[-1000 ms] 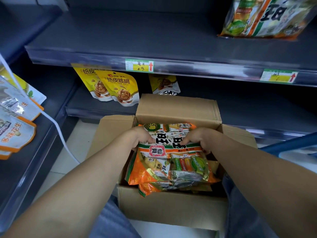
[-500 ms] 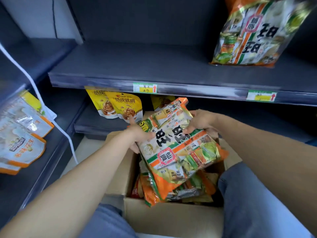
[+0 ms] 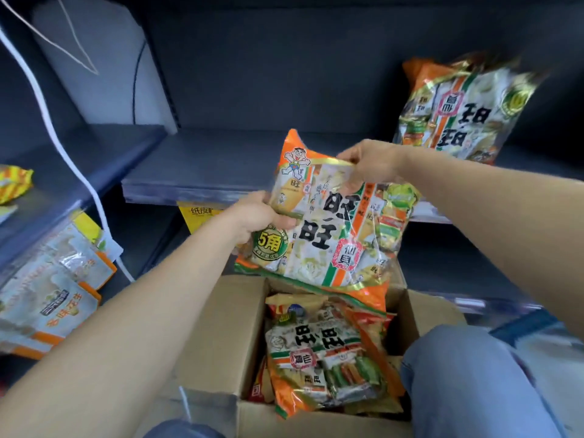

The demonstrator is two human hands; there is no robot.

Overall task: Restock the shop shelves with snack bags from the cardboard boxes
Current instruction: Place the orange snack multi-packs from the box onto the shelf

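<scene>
bag (image 3: 328, 229) lifted above box (image 3: 221, 336), orange/white w/ green stripe.

A white rubbery cable (image 3: 62, 147) runs from the top left corner down and to the right. It ends low beside a stack of pale foil pouches with orange borders and orange lettering (image 3: 60, 298), which lie flat and overlapping at the lower left. Above them, at the far left edge, sits a crumpled yellow and orange wrapper (image 3: 14, 181). Thin pale strings (image 3: 79, 36) cross in front of a light grey upright panel (image 3: 104, 74), and a thin black cord (image 3: 135, 90) hangs down its right part. A yellow packet with dark characters (image 3: 199, 213) shows only one corner. A blue denim trouser knee (image 3: 467, 380) fills the lower right. Behind it is a blurred blue bar (image 3: 521, 324), possibly metal.
</scene>
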